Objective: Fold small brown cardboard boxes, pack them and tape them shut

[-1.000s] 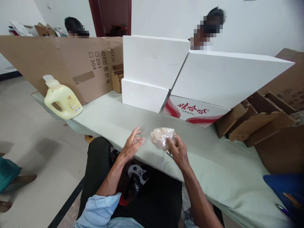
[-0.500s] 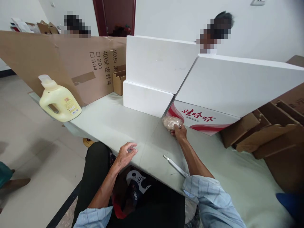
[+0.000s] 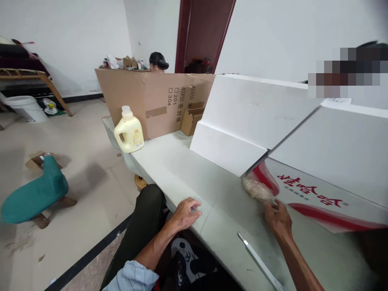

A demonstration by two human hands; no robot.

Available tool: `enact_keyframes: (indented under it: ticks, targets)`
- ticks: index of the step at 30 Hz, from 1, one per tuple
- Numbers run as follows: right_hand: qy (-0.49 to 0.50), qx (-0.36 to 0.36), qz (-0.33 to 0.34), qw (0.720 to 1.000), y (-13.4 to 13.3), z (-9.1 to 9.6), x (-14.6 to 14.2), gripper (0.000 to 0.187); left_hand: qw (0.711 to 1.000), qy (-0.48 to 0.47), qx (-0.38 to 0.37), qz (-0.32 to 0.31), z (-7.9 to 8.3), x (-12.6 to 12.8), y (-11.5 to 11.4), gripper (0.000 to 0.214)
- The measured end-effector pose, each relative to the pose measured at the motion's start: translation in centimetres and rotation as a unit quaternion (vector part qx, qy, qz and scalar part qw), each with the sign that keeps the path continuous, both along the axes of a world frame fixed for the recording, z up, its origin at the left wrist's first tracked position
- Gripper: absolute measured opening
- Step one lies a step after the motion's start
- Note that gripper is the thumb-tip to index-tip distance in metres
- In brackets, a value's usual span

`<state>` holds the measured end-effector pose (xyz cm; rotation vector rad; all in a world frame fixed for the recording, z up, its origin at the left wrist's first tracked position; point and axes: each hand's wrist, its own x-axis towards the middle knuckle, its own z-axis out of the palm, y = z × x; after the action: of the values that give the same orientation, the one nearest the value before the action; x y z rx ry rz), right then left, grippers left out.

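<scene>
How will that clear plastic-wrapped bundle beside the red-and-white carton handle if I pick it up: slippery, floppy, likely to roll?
The plastic-wrapped bundle may feel slick, since its wrapping looks shiny. Its lumpy, uneven outline suggests it could give a little when squeezed. Rolling toward the red-and-white carton seems unlikely, as that wall stands close behind it.

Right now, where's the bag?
Head view, right of centre: the bag is in front of the red-white box, just beyond the right hand.
</scene>
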<state>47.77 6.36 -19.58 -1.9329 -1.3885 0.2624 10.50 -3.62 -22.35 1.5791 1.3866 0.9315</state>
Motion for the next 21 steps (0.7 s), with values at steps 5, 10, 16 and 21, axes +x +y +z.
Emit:
enact_keyframes:
  ticks: [5,10,16,21]
  targets:
    - [-0.058,-0.01,0.084,0.995,-5.3,-1.7,-0.3,0.057,0.999,0.021,0.021,-0.033,0.0,-0.3,-0.4,0.035]
    - [-0.151,0.032,0.149,0.977,-9.1,-3.4,0.2,0.043,0.995,0.059,0.042,-0.062,0.6,-2.3,0.8,0.03]
    - [-0.18,0.047,0.122,0.975,-10.0,-4.9,1.1,0.041,0.986,0.152,0.063,-0.039,1.7,-6.7,5.8,0.025]
    - [-0.18,0.034,0.1,0.978,-9.7,-6.5,1.6,0.036,0.969,0.237,0.061,-0.038,2.2,-9.6,10.0,0.018]
